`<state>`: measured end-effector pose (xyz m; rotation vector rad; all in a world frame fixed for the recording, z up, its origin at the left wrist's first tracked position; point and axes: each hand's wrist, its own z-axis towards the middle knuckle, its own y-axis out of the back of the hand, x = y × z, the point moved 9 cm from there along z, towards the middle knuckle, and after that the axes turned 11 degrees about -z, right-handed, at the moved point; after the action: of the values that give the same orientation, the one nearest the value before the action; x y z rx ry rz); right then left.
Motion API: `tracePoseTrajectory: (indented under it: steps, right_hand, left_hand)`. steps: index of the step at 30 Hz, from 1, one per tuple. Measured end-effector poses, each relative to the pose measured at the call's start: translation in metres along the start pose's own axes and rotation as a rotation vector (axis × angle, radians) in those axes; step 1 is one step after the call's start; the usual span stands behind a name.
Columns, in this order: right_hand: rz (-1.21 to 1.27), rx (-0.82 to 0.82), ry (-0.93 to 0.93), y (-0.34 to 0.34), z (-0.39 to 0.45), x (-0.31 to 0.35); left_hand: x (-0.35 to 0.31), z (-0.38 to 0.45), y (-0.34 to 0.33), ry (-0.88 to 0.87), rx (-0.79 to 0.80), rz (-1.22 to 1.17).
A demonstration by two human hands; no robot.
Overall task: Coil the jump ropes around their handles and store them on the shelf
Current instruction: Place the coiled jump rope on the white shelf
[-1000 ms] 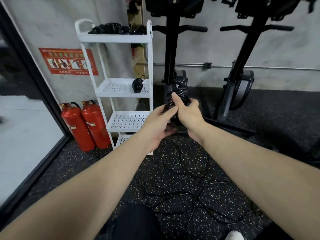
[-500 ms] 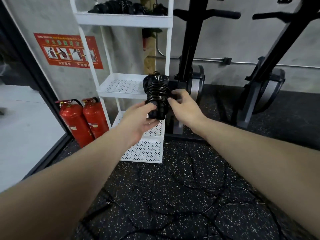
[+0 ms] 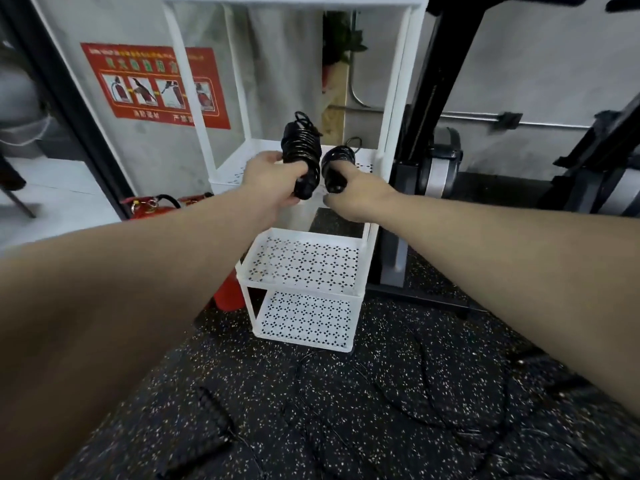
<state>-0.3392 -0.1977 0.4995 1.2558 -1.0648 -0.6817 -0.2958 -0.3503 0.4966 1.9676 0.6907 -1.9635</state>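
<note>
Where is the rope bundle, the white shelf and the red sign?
rope bundle (image 3: pixel 300 151), head view, on its wound coils.
white shelf (image 3: pixel 304 285), head view, on a lower tray's front rim.
red sign (image 3: pixel 145 83), head view, on its pictures.

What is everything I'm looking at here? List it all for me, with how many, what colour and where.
Coiled black jump rope bundle: one, black, gripped in the left hand before the shelf.
Second coiled black jump rope bundle: one, black, at the right hand over the perforated tier.
White perforated metal shelf rack: one, white, centre against the wall.
Loose black ropes: several, black, on the speckled floor.
Red fire extinguishers: two, red, left of the rack.
Red safety poster: one, red, on the wall.
Black exercise machines: two, black, right.
Left hand: one, gripping the first bundle.
Right hand: one, at the second bundle.
</note>
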Motion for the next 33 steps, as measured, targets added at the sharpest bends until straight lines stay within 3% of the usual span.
tracePoseTrajectory:
  steps: [5,9,15,21,27,33]
  right_hand:
    - [-0.266,0.016,0.008,-0.005,0.026,0.003]
    - [-0.273,0.12,-0.041,-0.018,0.04,0.004]
    - [-0.256,0.023,-0.074,-0.019,0.031,-0.004]
    - [-0.357,0.017,-0.099,-0.015,0.013,-0.019]
    - [-0.439,0.044,-0.068,-0.016,0.005,-0.015]
    - [-0.349,0.024,0.037,-0.014,-0.01,-0.018]
  left_hand:
    - [-0.019,0.028,-0.006,-0.157,-0.004,0.235]
    - [-0.016,0.04,-0.015,-0.187,0.032,0.315]
    - [-0.011,0.048,-0.027,-0.222,0.036,0.432]
    - [-0.002,0.052,-0.056,-0.156,0.082,0.487]
    - [0.009,0.041,-0.074,-0.127,0.123,0.893]
    - [0.01,0.037,-0.068,-0.12,0.16,1.011]
